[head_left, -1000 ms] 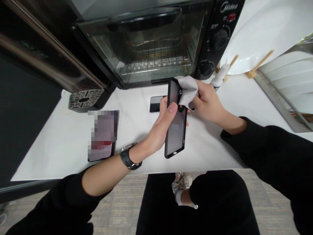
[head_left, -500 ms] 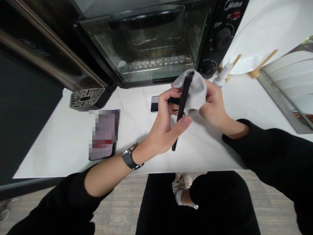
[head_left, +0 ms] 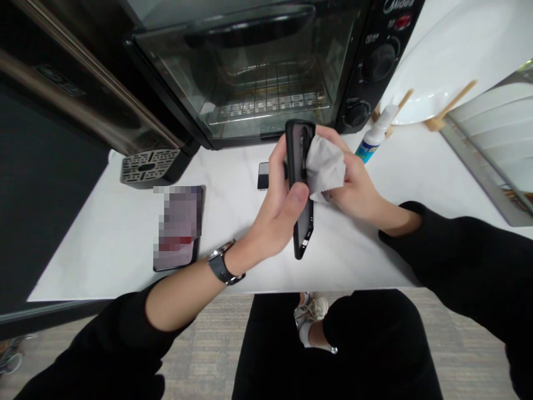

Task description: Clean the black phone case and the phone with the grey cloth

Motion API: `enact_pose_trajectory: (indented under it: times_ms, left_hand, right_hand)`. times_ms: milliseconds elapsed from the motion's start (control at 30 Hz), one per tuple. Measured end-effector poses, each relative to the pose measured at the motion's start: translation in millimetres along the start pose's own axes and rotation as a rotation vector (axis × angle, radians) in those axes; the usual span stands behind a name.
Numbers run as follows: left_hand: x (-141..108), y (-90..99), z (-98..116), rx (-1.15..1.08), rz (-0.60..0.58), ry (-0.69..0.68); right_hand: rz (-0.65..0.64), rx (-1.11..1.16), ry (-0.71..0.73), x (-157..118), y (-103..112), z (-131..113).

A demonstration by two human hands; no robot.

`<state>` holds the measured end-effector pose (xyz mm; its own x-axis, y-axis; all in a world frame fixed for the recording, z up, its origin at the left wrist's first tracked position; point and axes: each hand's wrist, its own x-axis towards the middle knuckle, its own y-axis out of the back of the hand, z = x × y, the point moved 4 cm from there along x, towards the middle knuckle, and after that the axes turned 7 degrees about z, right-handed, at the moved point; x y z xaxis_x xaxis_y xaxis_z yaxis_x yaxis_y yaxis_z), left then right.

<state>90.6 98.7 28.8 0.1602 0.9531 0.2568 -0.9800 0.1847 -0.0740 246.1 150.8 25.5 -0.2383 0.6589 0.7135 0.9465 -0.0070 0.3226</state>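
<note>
White worktop point(head_left: 375, 244) fronting a black toaster oven point(head_left: 266, 66); flat phone point(head_left: 179, 228) lying left. Left hand point(head_left: 278, 211) gripping a black phone case point(head_left: 300, 183), right hand point(head_left: 353, 186) pinching a grey cloth point(head_left: 325, 166) against it.

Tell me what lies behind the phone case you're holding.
Behind the phone case, a dark phone lies on the counter, mostly covered by the left hand. The right hand presses a grey cloth against the case.

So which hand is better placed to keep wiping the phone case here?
Likely the right hand: it already presses the grey cloth against the black case, while the left hand grips that case upright.
</note>
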Motion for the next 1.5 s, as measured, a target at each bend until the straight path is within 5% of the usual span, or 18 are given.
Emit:
enact_pose_trajectory:
  times_ms: [100, 333, 467, 600, 733, 867, 1067, 1267, 1367, 1500]
  left_hand:
    - [2.1, -0.4, 7.3, -0.033, -0.002, -0.087]
    - [2.6, -7.4, -1.3, -0.304, -0.032, 0.413]
    - [4.7, -14.1, -10.3, -0.422, -0.135, 0.554]
    - [3.0, -15.2, -11.9, -0.429, -0.117, 0.704]
    - [1.0, -12.9, -4.7, -0.430, -0.110, 0.795]
    - [7.4, -5.3, -3.4, -0.467, -0.060, 0.705]
    - [16.6, 1.5, -3.6, -0.519, 0.071, 0.554]
    - [16.3, -2.4, -5.1, -0.529, 0.076, 0.608]
    - [17.0, -1.9, -8.0, -0.553, 0.061, 0.631]
    - [12.9, -2.8, -17.9, -0.570, -0.064, 0.700]
  right_hand:
    - [0.079, -0.066, 0.009, -1.7, -0.2, -4.8]
    - [0.305, -0.217, 0.029, -2.7, 12.6, -18.7]
    - [0.194, -0.218, 0.019, -1.5, 9.6, -24.4]
    - [0.043, -0.156, -0.083, -1.5, 2.3, -19.7]
    - [0.250, -0.226, -0.083, -1.7, 9.4, -16.3]
    - [0.426, -0.257, -0.005, -2.7, 15.6, -19.9]
    - [0.071, -0.198, 0.019, -0.9, 0.6, -18.7]
    - [0.029, -0.149, -0.097, -3.5, -5.0, -5.5]
    - [0.155, -0.137, -0.157, -3.6, -0.9, 2.6]
    - [0.514, -0.119, -0.136, -3.6, 13.7, -0.5]
